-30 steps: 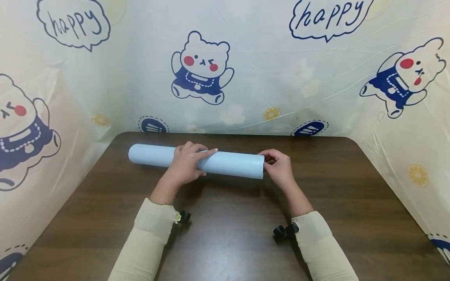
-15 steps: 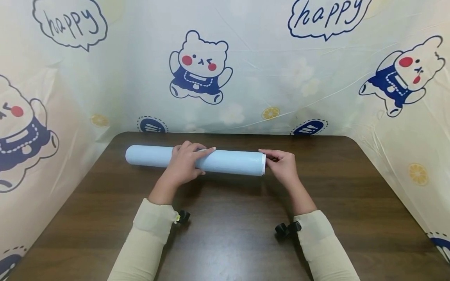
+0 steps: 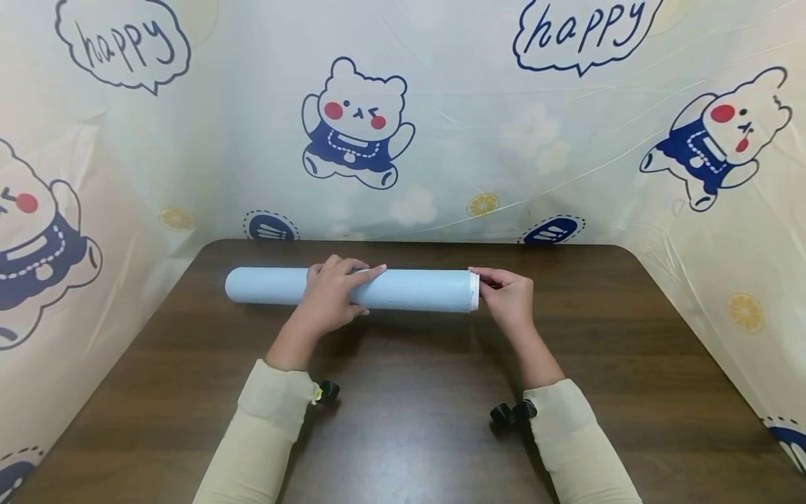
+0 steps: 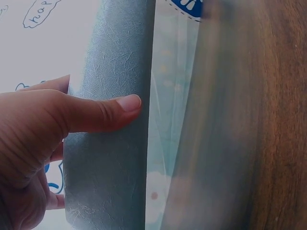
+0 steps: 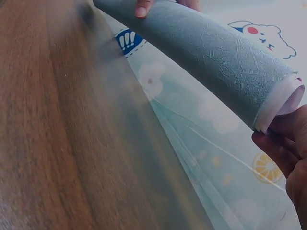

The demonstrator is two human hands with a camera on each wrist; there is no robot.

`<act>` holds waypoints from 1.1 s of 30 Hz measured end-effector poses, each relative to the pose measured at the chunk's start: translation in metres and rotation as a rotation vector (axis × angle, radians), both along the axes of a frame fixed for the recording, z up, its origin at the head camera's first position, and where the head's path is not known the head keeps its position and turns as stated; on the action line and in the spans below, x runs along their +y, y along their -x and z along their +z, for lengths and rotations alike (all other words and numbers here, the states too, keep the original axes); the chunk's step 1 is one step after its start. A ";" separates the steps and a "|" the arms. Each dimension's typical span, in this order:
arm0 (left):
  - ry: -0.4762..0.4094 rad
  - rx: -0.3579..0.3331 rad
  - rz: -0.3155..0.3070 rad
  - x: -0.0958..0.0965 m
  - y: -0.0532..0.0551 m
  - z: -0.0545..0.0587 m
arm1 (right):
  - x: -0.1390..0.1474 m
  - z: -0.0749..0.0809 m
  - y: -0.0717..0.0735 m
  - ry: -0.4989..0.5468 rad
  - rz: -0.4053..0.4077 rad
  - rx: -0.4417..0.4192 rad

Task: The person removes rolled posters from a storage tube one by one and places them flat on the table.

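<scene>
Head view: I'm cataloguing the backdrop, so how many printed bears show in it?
3: the middle bear behind the roll, the right bear, and the left bear, partly cut off by the picture's edge.

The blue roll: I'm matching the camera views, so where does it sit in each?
Head: the blue roll lies crosswise, just below centre.
Left wrist: roll running top to bottom, left of centre.
Right wrist: roll slanting from upper left toward right edge.
Shared landmark: the left hand, on the roll in all three.
</scene>
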State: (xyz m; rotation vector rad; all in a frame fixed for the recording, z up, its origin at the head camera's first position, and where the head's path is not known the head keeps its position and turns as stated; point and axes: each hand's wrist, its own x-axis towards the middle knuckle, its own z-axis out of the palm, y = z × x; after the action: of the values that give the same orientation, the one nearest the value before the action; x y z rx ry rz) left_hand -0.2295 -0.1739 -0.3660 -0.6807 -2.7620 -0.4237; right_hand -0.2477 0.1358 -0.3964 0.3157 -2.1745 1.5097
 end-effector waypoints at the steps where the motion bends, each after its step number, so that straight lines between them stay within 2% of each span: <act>1: -0.001 -0.001 0.001 0.000 0.000 0.000 | -0.001 0.000 0.000 0.001 -0.008 0.011; 8: -0.002 0.001 0.006 0.000 0.000 0.001 | -0.001 0.004 -0.002 -0.023 -0.055 0.040; 19: -0.006 0.002 0.008 -0.003 -0.001 0.004 | 0.006 0.005 -0.001 -0.035 0.012 0.080; 27: -0.009 0.023 0.021 -0.010 0.000 0.005 | 0.018 0.007 0.002 0.000 0.012 0.039; 33: -0.008 0.035 0.020 -0.015 0.000 0.006 | 0.018 0.026 -0.009 0.023 0.011 0.001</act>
State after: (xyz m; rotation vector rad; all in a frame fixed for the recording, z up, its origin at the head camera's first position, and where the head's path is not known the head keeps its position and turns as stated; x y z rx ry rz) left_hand -0.2299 -0.1890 -0.3602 -0.6515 -2.7300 -0.4142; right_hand -0.2384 0.1538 -0.3704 0.3211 -2.1568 1.5388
